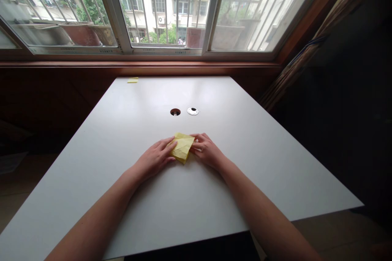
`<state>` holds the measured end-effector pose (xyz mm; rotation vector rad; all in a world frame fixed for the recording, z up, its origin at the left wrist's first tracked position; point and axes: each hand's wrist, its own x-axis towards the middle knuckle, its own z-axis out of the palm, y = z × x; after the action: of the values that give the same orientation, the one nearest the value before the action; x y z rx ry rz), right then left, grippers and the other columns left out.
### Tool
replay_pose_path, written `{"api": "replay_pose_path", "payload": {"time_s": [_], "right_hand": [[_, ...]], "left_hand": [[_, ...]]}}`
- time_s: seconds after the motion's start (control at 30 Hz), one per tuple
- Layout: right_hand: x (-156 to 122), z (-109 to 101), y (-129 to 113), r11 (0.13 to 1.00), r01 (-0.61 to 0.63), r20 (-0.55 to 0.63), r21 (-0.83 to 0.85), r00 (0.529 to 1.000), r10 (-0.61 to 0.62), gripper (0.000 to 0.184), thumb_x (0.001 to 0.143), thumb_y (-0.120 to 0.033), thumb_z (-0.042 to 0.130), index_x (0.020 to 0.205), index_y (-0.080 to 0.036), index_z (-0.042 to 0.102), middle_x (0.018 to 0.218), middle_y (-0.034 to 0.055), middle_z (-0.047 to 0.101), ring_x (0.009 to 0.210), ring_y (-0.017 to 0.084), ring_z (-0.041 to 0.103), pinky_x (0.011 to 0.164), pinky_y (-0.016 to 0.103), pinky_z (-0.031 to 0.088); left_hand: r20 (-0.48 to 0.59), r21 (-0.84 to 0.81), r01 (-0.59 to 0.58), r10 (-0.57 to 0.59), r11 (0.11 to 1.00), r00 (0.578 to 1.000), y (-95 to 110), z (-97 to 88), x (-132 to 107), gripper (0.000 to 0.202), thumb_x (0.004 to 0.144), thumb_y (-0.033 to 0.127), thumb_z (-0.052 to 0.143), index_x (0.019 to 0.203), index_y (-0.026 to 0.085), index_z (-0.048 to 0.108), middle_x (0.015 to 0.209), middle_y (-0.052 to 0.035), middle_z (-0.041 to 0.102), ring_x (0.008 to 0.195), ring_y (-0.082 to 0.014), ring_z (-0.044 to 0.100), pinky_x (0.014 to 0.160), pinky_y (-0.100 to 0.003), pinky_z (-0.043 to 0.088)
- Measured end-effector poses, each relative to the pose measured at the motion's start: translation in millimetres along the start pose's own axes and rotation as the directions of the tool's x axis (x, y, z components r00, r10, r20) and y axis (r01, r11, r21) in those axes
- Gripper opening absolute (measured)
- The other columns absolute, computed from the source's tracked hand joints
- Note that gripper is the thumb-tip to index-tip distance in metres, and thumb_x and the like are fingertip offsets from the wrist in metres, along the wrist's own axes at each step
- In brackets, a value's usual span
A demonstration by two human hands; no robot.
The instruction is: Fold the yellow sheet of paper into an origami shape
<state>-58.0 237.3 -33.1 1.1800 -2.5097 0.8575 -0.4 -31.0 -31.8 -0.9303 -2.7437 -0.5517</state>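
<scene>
A folded piece of yellow paper (183, 147) with creases and layered edges is between my two hands, close to the tabletop. My left hand (157, 154) grips its left side, fingers resting on top of the paper. From the other side my right hand (206, 149) pinches the right edge, its fingers partly hidden behind the paper. Both forearms reach in over the near edge of the white table (171, 208).
Beyond the paper, the table has a round hole (175, 112) and a silver grommet cover (192, 111) beside it. Another small yellow paper (132, 80) lies at the far left edge. A barred window (162, 53) and a dark curtain (306, 57) border the table.
</scene>
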Motion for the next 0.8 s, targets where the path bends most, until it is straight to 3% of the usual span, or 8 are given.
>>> {"api": "replay_pose_path", "payload": {"time_s": [0.23,0.37,0.47,0.6,0.8], "right_hand": [[0.8,-8.3,2.1,0.981,-0.099,0.062,0.167,0.994,0.090,0.030,0.084,-0.012,0.054,0.099,-0.026,0.076,0.130,0.0034,0.058,0.106,0.025,0.052,0.100,0.048,0.046],[2.2,-11.5,-0.5,0.932,-0.230,0.076,0.282,0.973,0.217,0.031,0.097,-0.031,0.046,0.095,-0.024,0.076,0.128,0.0057,0.057,0.110,0.025,0.053,0.102,0.047,0.044],[2.6,-8.6,-2.3,0.920,-0.289,0.085,0.265,0.957,0.276,0.034,0.094,-0.047,0.054,0.084,-0.023,0.077,0.123,0.0073,0.057,0.111,0.026,0.052,0.103,0.047,0.042],[2.3,-3.5,-1.8,0.916,-0.296,0.068,0.272,0.955,0.288,0.028,0.087,-0.048,0.064,0.085,-0.025,0.079,0.122,0.0080,0.055,0.109,0.026,0.052,0.103,0.047,0.043],[2.8,-5.7,-7.4,0.891,-0.222,0.075,0.396,0.975,0.209,0.023,0.088,-0.045,0.065,0.096,-0.029,0.078,0.126,0.0064,0.055,0.113,0.025,0.050,0.103,0.043,0.045]], "left_hand": [[-0.070,-0.045,0.036,-0.039,0.998,0.997,-3.0,-2.2,1.5,0.045,0.097,0.039,0.051,0.139,0.023,0.050,0.136,-0.0095,0.058,0.120,-0.0261,0.051,0.103,-0.046,0.048],[-0.099,-0.093,0.021,-0.030,0.995,0.995,-1.2,-4.2,3.4,0.037,0.094,0.037,0.056,0.129,0.023,0.059,0.128,-0.0085,0.063,0.110,-0.0238,0.054,0.095,-0.042,0.052],[-0.103,-0.123,-0.010,-0.003,0.992,0.995,0.8,-2.1,5.5,0.031,0.093,0.035,0.058,0.122,0.026,0.063,0.125,-0.0074,0.065,0.108,-0.0224,0.056,0.094,-0.040,0.052],[-0.109,-0.120,0.000,-0.014,0.993,0.994,4.0,-0.4,6.9,0.038,0.092,0.039,0.060,0.128,0.027,0.059,0.127,-0.0077,0.063,0.111,-0.0235,0.056,0.099,-0.043,0.049],[-0.134,-0.116,0.059,-0.074,0.991,0.988,5.9,-0.2,6.3,0.069,0.087,0.050,0.062,0.147,0.026,0.037,0.140,-0.0096,0.053,0.121,-0.0269,0.049,0.106,-0.046,0.044]]}}
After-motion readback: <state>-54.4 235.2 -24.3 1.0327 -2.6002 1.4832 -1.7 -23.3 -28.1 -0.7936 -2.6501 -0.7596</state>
